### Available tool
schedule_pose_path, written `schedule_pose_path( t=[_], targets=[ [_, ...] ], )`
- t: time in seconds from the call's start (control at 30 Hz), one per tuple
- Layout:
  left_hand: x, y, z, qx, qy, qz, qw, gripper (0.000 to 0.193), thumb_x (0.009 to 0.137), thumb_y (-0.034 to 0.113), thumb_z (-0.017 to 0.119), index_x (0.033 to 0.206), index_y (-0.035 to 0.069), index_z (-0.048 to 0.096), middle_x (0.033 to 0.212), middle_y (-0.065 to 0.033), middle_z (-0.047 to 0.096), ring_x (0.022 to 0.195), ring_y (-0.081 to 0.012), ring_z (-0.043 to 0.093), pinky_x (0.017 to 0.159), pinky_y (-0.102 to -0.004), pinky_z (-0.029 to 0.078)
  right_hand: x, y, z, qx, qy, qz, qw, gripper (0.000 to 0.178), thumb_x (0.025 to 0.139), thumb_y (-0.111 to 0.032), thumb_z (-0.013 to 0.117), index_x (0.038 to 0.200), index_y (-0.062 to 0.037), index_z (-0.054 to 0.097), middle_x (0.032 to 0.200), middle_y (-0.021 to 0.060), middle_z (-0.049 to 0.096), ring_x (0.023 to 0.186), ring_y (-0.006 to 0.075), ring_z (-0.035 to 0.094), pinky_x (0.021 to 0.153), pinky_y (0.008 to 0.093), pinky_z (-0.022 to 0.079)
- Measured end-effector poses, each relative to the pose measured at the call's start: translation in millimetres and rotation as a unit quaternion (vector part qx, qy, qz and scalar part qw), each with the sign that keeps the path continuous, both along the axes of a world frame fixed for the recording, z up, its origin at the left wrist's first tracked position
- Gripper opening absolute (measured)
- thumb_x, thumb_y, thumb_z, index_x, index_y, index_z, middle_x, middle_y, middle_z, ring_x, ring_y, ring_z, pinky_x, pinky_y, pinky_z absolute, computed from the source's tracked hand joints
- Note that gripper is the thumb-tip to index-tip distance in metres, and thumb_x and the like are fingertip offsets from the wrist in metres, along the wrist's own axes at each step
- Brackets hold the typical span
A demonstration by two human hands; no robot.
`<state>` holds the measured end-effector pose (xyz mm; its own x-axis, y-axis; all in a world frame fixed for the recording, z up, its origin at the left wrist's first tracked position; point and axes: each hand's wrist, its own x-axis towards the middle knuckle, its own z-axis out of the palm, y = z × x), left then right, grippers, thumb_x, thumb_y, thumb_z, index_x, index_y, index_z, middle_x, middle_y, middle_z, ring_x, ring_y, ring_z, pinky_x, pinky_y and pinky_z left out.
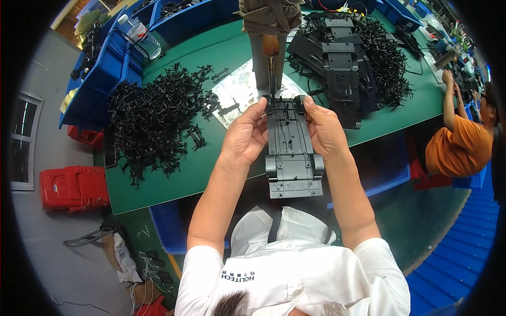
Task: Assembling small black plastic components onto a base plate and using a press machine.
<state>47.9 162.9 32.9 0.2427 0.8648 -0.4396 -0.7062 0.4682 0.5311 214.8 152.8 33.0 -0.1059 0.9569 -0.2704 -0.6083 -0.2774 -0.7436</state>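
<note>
Between my two hands is a long dark grey plastic chassis plate (288, 139) with wheel arches, ribs and small holes. My left hand (247, 134) grips its far left corner, thumb on top. At the far right corner my right hand (324, 126) closes the same way. The plate's near end hangs past the table edge. Just beyond its far end stands a screwdriver (271, 50) with an orange-brown handle, its shaft pointing down at the plate. Brown cloth (271, 16) wraps the upright post above it. Whether the tip touches the plate, I cannot tell.
A heap of black branched plastic parts (158, 118) lies left on the green table (153, 197). Stacked chassis plates (342, 79) and another heap (387, 63) lie right. Blue bins (97, 79), a water bottle (139, 36) and red stools (74, 187) stand left. A person in orange (458, 145) works at right.
</note>
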Motion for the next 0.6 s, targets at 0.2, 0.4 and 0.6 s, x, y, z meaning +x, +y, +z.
schedule_pose_path(
  t=[0.2,0.4,0.6],
  targets=[
    [-2.1,2.0,-3.9,-0.005,-0.009,-0.010,1.000,0.020,0.084,0.017,0.063,0.098,0.004,0.057,0.091,-0.0046,0.061,0.084,-0.0123,0.057,0.074,-0.0243,0.053,-0.8,0.5,1.4,-0.001,-0.004,-0.003,1.000,0.031,0.091,-0.027,0.055,0.092,0.0032,0.060,0.082,0.0074,0.063,0.071,0.0118,0.059,0.065,0.0253,0.050],
    [-2.2,3.7,-3.4,-0.002,-0.019,-0.015,1.000,0.020,0.084,0.018,0.064,0.097,0.004,0.057,0.091,-0.0042,0.061,0.083,-0.0125,0.058,0.073,-0.0244,0.053,-0.9,0.1,2.8,-0.003,-0.013,-0.004,1.000,0.030,0.091,-0.027,0.055,0.092,0.0029,0.060,0.082,0.0071,0.063,0.071,0.0117,0.059,0.066,0.0253,0.050],
    [-2.5,3.9,-7.8,-0.015,-0.020,-0.019,0.999,0.020,0.084,0.018,0.064,0.098,0.004,0.057,0.092,-0.0048,0.062,0.084,-0.0132,0.058,0.073,-0.0245,0.053,0.1,0.9,1.0,-0.001,-0.010,-0.004,1.000,0.029,0.091,-0.026,0.055,0.091,0.0021,0.060,0.082,0.0067,0.063,0.071,0.0119,0.059,0.066,0.0254,0.049]
  ],
)
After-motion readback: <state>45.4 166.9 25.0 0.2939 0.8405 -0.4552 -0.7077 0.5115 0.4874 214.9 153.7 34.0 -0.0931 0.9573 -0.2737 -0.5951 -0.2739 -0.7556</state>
